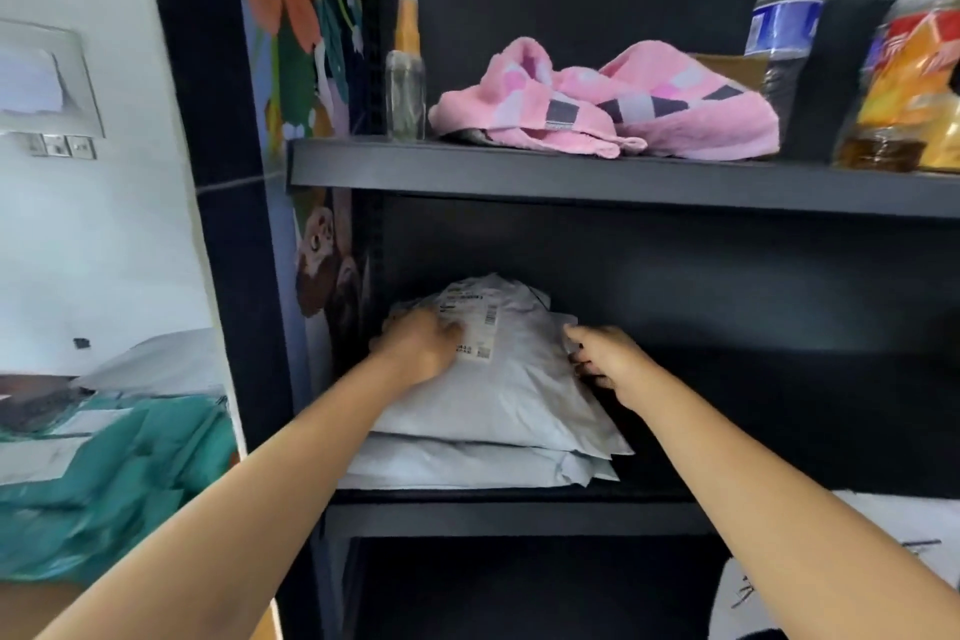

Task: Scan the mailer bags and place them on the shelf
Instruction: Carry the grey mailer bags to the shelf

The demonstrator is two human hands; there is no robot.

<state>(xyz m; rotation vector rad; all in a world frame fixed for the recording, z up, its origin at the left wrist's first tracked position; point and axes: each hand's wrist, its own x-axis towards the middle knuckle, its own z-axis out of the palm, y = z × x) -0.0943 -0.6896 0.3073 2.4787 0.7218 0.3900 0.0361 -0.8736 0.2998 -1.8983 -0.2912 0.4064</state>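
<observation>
A grey mailer bag (511,392) with a white shipping label lies on top of a stack of grey mailer bags (467,465) on the middle board of a black shelf (519,515). My left hand (423,346) rests flat on the top bag's left side, partly over the label. My right hand (605,361) grips the top bag's right edge with curled fingers. Both arms reach into the shelf bay.
The upper shelf board (623,182) carries a spray bottle (406,78), a pink towel (613,104), a water bottle (784,31) and a jar of snacks (909,83). Teal mailer bags (114,478) lie at the lower left. White paper (893,535) lies at the lower right.
</observation>
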